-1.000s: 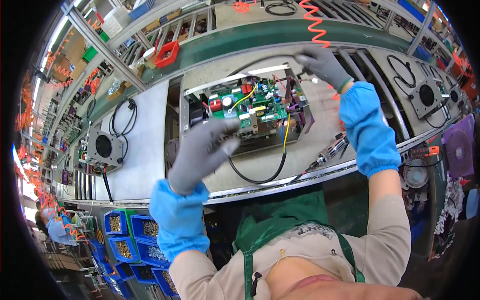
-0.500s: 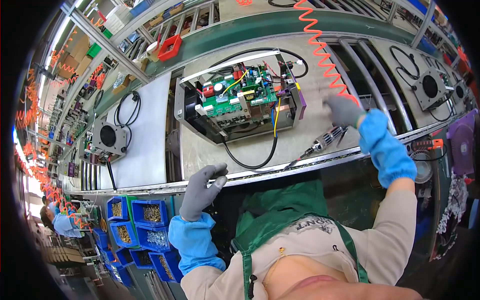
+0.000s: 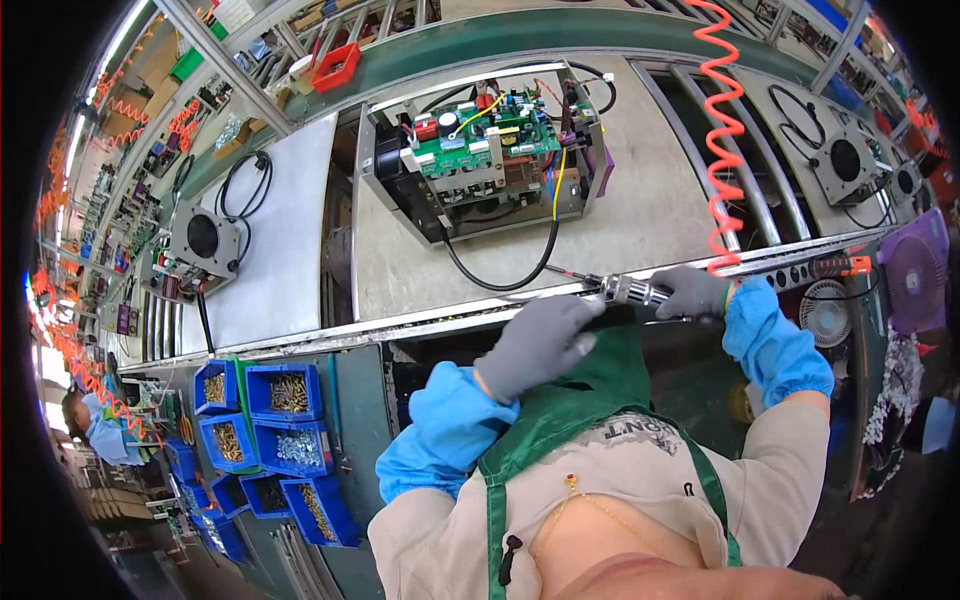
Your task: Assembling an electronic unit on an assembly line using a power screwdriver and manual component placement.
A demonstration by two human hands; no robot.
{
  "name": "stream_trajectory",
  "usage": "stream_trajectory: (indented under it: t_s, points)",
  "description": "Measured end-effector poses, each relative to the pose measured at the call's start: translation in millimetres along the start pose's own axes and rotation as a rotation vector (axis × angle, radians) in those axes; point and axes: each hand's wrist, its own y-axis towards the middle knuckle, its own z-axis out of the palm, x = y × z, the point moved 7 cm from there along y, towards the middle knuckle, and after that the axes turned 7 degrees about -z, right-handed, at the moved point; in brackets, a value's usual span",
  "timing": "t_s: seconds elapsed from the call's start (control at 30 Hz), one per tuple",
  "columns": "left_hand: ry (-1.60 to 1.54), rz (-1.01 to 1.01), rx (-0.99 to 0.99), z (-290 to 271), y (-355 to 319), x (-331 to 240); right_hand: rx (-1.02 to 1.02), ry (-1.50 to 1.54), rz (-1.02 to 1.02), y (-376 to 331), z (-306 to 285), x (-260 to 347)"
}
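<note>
My right hand (image 3: pixel 692 293), in a grey glove, is closed round the rear of a silver air screwdriver (image 3: pixel 632 290) at the bench's front edge. The driver's thin bit points left, toward a black cable. Just below the driver's front end is my gloved left hand (image 3: pixel 540 345), fingers stretched out to the right and thumb apart, with nothing visible in it. Beyond both hands an opened metal-cased unit (image 3: pixel 480 215) stands on the bench, its green circuit board (image 3: pixel 490 150) exposed on top. A black cable (image 3: pixel 500 285) loops from its front, and a yellow wire runs down its right side.
An orange coiled air hose (image 3: pixel 725 130) hangs down to my right hand. Blue bins (image 3: pixel 285 392) of screws and small metal parts sit at the lower left. Similar units with fans (image 3: pixel 203 236) stand on both sides. Metal rollers (image 3: pixel 755 170) lie right of the board.
My right hand has come down and toward me, taking hold of the screwdriver and lifting it off the bench. My left hand has moved right, close to it. The view has shifted slightly.
</note>
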Motion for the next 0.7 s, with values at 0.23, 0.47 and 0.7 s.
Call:
stream_trajectory:
  t_s: [0.23,0.47,0.7]
  points:
    - [0.405,0.085,-0.203,23.0,-9.8,-1.1,0.386,1.183,-0.138,-25.9,100.6,6.9]
    - [0.509,-0.105,0.105,30.6,-21.9,21.7,0.121,0.347,-0.456,-11.8,101.9,75.7]
    - [0.277,-0.117,-0.313,-16.4,-66.3,36.0,0.318,0.740,-0.313,9.2,118.3,82.3]
